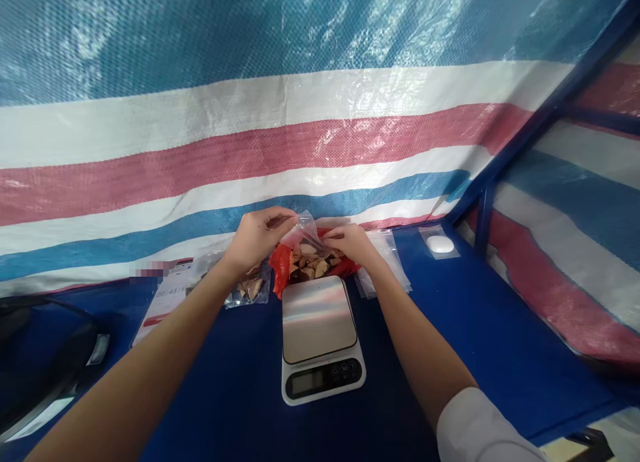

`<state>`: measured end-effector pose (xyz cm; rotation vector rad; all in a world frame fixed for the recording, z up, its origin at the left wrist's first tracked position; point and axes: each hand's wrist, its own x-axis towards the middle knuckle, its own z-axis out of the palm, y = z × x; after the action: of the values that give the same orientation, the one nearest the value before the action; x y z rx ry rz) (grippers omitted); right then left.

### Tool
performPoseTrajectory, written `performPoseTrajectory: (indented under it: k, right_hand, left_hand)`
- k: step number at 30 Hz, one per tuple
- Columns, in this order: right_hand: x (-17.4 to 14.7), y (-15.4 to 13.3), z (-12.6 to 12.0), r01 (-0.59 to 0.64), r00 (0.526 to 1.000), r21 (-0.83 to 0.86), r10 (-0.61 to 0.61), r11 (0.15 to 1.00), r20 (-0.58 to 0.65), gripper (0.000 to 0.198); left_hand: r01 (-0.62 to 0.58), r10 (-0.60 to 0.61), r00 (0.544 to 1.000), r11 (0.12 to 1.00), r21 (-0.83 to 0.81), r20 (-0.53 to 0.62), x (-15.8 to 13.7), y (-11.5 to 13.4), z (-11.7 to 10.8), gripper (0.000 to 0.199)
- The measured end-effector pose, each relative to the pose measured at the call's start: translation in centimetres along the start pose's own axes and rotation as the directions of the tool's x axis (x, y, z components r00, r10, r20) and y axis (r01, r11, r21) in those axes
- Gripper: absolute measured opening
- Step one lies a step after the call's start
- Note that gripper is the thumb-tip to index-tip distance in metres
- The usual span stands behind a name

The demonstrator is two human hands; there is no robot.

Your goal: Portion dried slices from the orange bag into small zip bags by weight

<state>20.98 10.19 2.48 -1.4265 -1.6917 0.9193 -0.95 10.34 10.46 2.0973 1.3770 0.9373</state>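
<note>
My left hand (260, 235) pinches the upper edge of a small clear plastic bag (306, 226). On the bag's other side, my right hand (347, 241) has its fingers closed near the lower edge; how much of the plastic they grip is partly hidden. Beneath the bag lies an open red plastic bag (281, 265) full of brown dried slices (313, 267). Directly in front of it stands a kitchen scale (320, 322) with a bare metal plate and a dark display. Beside my left wrist are clear bags holding similar brown slices (250, 287).
Flat clear bags (387, 259) lie right of the red bag. A white computer mouse (440, 244) rests farther right on the blue table (460, 329). A device showing a timer (167, 292) and dark straps (60, 355) are at left. A striped tarp (250, 135) rises behind.
</note>
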Motion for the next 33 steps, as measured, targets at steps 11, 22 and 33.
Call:
performPoseTrajectory:
  k: [11, 22, 33]
  right_hand:
    - [-0.3, -0.9, 0.0, -0.243, 0.969, 0.361, 0.245, 0.900, 0.041, 0.010]
    - [0.1, -0.1, 0.1, -0.124, 0.991, 0.200, 0.133, 0.972, -0.029, 0.014]
    - [-0.2, -1.0, 0.0, -0.278, 0.952, 0.590, 0.299, 0.758, 0.064, 0.007]
  left_hand:
    - [0.024, -0.024, 0.999, 1.000, 0.000, -0.034, 0.0, -0.3, 0.1, 0.036]
    - [0.010, -0.019, 0.988, 0.998, -0.060, -0.153, 0.1, -0.5, 0.1, 0.026]
    - [0.030, -0.039, 0.989, 0.997, -0.065, -0.140, -0.2, -1.2, 0.3, 0.025]
